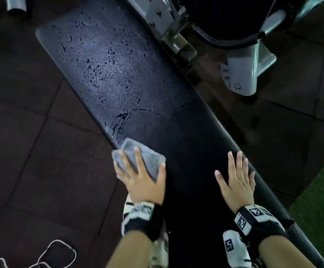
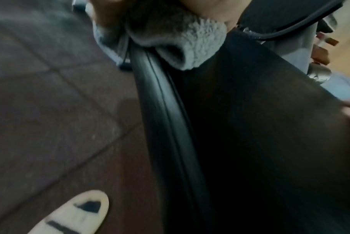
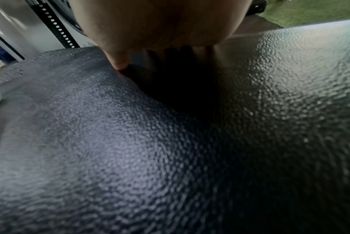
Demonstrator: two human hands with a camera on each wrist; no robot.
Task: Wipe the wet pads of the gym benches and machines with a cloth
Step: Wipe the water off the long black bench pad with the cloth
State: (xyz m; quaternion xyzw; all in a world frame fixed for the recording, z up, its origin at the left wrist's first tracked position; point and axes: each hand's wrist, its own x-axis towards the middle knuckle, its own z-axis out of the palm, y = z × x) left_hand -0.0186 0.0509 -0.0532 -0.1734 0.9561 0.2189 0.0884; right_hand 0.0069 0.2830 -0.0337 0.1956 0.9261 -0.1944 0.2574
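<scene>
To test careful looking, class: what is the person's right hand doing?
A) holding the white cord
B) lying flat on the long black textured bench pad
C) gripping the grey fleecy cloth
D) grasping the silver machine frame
B: the right hand lies flat on the long black textured bench pad; the left hand presses the grey fleecy cloth.

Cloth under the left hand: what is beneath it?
The cloth sits on the left edge of the bench pad; the left hand presses it. The covered patch is hidden.
</scene>
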